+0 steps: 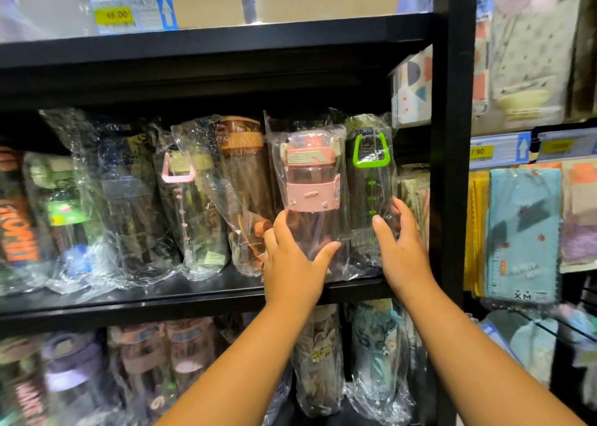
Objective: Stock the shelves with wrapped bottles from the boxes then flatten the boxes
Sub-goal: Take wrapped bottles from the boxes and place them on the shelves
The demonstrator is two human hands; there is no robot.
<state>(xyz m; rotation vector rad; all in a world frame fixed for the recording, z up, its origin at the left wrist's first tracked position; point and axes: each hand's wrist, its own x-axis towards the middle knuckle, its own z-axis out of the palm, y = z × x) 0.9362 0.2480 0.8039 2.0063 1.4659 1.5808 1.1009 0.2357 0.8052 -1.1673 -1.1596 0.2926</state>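
With the pink-capped wrapped bottle [311,193] upright at the shelf [161,299] front, left hand [294,261] fingers curled round it and right hand [402,251] fingers resting loosely straight against the green-handled bottle [371,180] at its three o'clock, it probably wanted sliding straight back, base flat.

A black metal rack [206,48] fills most of the view. Its 2 visible boards run left to right and end at a thick black post [452,167]. At the front of the upper board, a yellow price tag [114,15] reading 46.00 sits in a clear strip [151,12] with a blue arrow, and glare falls on it. Right of the post, another display holds hanging cloth packs: a teal pack [523,232], yellow cloths [476,228] just beside it, and a cream pack [533,54] higher up. A second yellow tag [481,152] there reads 7.90.
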